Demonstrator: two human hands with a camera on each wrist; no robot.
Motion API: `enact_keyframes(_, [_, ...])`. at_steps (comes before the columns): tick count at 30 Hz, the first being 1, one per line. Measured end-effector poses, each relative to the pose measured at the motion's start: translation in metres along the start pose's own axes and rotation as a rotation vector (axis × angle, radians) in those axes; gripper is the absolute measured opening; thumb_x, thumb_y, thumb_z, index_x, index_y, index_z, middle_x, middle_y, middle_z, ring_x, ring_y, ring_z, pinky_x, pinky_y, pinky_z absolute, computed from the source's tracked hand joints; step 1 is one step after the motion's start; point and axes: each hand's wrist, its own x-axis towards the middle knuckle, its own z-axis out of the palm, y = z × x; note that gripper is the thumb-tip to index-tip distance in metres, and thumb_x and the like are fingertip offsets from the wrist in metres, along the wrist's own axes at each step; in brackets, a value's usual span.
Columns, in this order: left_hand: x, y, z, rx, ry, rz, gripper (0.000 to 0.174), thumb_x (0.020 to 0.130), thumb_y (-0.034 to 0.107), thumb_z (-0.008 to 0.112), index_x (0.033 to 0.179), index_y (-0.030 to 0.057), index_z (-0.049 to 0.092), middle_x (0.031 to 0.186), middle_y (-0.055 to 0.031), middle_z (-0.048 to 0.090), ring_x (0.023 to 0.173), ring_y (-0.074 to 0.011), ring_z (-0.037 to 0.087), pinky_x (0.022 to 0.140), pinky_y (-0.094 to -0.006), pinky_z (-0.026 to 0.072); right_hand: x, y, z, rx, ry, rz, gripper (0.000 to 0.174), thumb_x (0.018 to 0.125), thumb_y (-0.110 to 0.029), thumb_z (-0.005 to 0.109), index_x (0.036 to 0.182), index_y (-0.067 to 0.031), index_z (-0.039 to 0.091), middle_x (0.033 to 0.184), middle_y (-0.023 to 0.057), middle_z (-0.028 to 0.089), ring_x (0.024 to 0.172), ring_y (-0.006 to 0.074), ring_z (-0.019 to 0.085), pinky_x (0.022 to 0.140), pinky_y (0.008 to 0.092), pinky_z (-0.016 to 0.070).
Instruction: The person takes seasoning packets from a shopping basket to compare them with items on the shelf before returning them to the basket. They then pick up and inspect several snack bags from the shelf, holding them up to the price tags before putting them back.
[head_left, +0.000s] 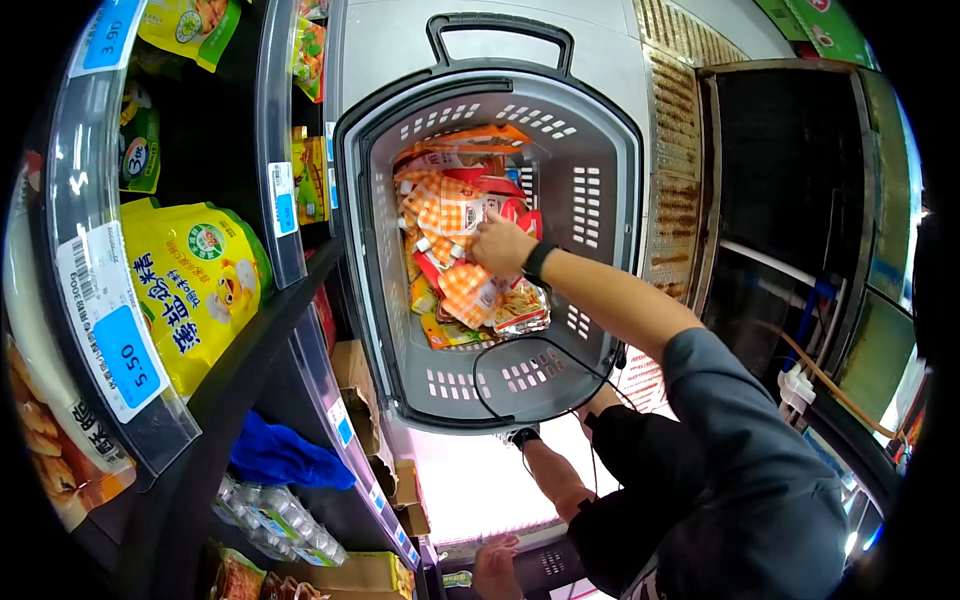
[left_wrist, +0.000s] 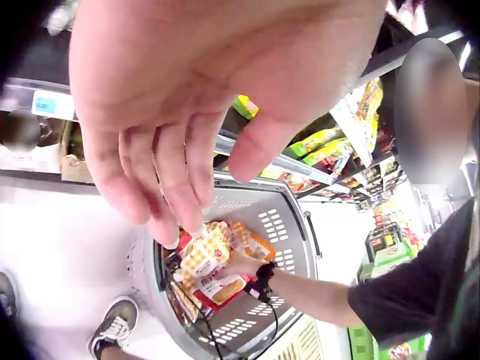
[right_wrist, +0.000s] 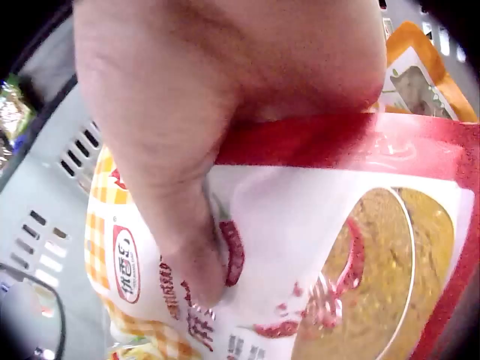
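Observation:
A grey shopping basket (head_left: 600, 200) holds several snack packets, many with an orange check pattern (head_left: 460, 210). My right hand (head_left: 490, 232) reaches into it and grips a white packet with a red edge (right_wrist: 337, 247), thumb pressed on its face. In the right wrist view the right hand (right_wrist: 202, 150) fills the top, with the basket wall (right_wrist: 52, 195) at the left. My left hand (head_left: 497, 565) hangs low below the basket. In the left wrist view the left hand (left_wrist: 202, 187) has straight fingers and holds nothing, above the basket (left_wrist: 285, 225) and packets (left_wrist: 202, 255).
Shop shelves stand on the left with yellow bags (head_left: 195, 290), price tags (head_left: 125, 350), a blue cloth (head_left: 280, 455), bottles (head_left: 275, 515) and cardboard boxes (head_left: 350, 370). A dark cabinet (head_left: 790, 180) is at the right. A shoe (left_wrist: 112, 330) stands on the pale floor.

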Motion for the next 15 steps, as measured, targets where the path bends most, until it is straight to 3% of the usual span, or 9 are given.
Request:
enact_keyframes(3, [0.027, 0.037, 0.012, -0.041, 0.010, -0.042, 0.021, 0.089, 0.015, 0.049, 0.098, -0.0019, 0.057, 0.095, -0.0106, 0.060, 0.091, -0.0176, 0.054, 0.083, -0.0284, 0.0404, -0.045, -0.007, -0.031, 0.074, 0.270, -0.179, 0.009, 0.066, -0.021, 0.058, 0.068, -0.0146, 0.065, 0.077, -0.0009, 0.056, 0.087, 0.0162, 0.051, 0.079, 0.0342, 0.0322])
enact_keyframes(5, [0.043, 0.049, 0.018, 0.053, -0.084, 0.037, 0.023, 0.087, 0.011, 0.049, 0.108, 0.0018, 0.053, 0.099, -0.0116, 0.058, 0.091, -0.0213, 0.055, 0.082, -0.0335, 0.0437, -0.079, -0.018, -0.070, 0.277, 0.255, -0.237, 0.011, 0.065, -0.018, 0.060, 0.074, -0.0148, 0.064, 0.076, -0.0014, 0.057, 0.087, 0.0156, 0.051, 0.079, 0.0342, 0.0313])
enact_keyframes(7, [0.067, 0.033, 0.030, -0.028, -0.175, 0.038, 0.052, 0.071, 0.011, 0.070, 0.117, -0.0021, 0.047, 0.115, -0.0161, 0.051, 0.105, -0.0255, 0.051, 0.086, -0.0367, 0.0409, -0.113, -0.037, -0.111, 0.498, 0.265, -0.195, 0.019, 0.062, -0.013, 0.066, 0.081, -0.0115, 0.065, 0.075, 0.0019, 0.061, 0.081, 0.0166, 0.053, 0.081, 0.0336, 0.0302])
enact_keyframes(8, [0.075, 0.031, 0.039, -0.014, -0.171, 0.138, 0.071, 0.068, 0.012, 0.072, 0.126, 0.0000, 0.035, 0.126, -0.0163, 0.041, 0.115, -0.0282, 0.041, 0.093, -0.0370, 0.0352, -0.125, -0.046, -0.114, 0.763, 0.255, -0.121, 0.022, 0.059, -0.015, 0.070, 0.079, -0.0089, 0.064, 0.069, 0.0039, 0.059, 0.077, 0.0174, 0.054, 0.083, 0.0330, 0.0285])
enact_keyframes(10, [0.091, 0.035, 0.061, -0.034, -0.164, 0.326, 0.100, 0.059, 0.007, 0.072, 0.138, 0.0027, 0.012, 0.142, -0.0139, 0.021, 0.131, -0.0276, 0.021, 0.104, -0.0394, 0.0233, -0.142, -0.054, -0.134, 1.225, 0.063, 0.003, 0.029, 0.061, -0.015, 0.074, 0.085, -0.0024, 0.063, 0.075, 0.0083, 0.063, 0.077, 0.0192, 0.059, 0.079, 0.0333, 0.0401])
enact_keyframes(11, [0.097, 0.034, 0.066, -0.030, -0.169, 0.328, 0.100, 0.059, 0.007, 0.072, 0.138, 0.0027, 0.012, 0.142, -0.0139, 0.021, 0.131, -0.0276, 0.021, 0.104, -0.0394, 0.0233, -0.147, -0.059, -0.138, 1.567, -0.018, 0.078, 0.032, 0.064, -0.015, 0.075, 0.089, -0.0002, 0.062, 0.079, 0.0093, 0.065, 0.078, 0.0189, 0.061, 0.077, 0.0326, 0.0447])
enact_keyframes(13, [0.106, 0.033, 0.075, -0.534, -0.097, 0.298, 0.101, 0.056, 0.010, 0.080, 0.136, 0.0040, 0.019, 0.136, -0.0142, 0.031, 0.124, -0.0256, 0.035, 0.100, -0.0397, 0.0312, -0.149, -0.071, -0.141, 1.814, -0.140, 0.036, 0.035, 0.070, -0.013, 0.073, 0.099, 0.0026, 0.061, 0.090, 0.0100, 0.066, 0.083, 0.0160, 0.062, 0.073, 0.0284, 0.0493])
enact_keyframes(14, [0.109, 0.043, 0.076, -0.640, -0.095, 0.134, 0.089, 0.057, 0.006, 0.079, 0.131, 0.0014, 0.030, 0.125, -0.0123, 0.045, 0.111, -0.0234, 0.048, 0.094, -0.0365, 0.0390, -0.148, -0.079, -0.136, 1.967, -0.236, 0.054, 0.040, 0.072, -0.012, 0.072, 0.106, 0.0019, 0.058, 0.099, 0.0091, 0.064, 0.090, 0.0134, 0.059, 0.080, 0.0272, 0.0472])
enact_keyframes(15, [0.113, 0.059, 0.076, -0.514, -0.128, 0.108, 0.070, 0.061, 0.001, 0.076, 0.122, -0.0012, 0.041, 0.110, -0.0093, 0.056, 0.097, -0.0198, 0.057, 0.086, -0.0319, 0.0446, -0.146, -0.083, -0.134, 1.971, -0.237, 0.061, 0.040, 0.072, -0.012, 0.072, 0.106, 0.0019, 0.058, 0.099, 0.0091, 0.064, 0.090, 0.0134, 0.059, 0.080, 0.0272, 0.0472])
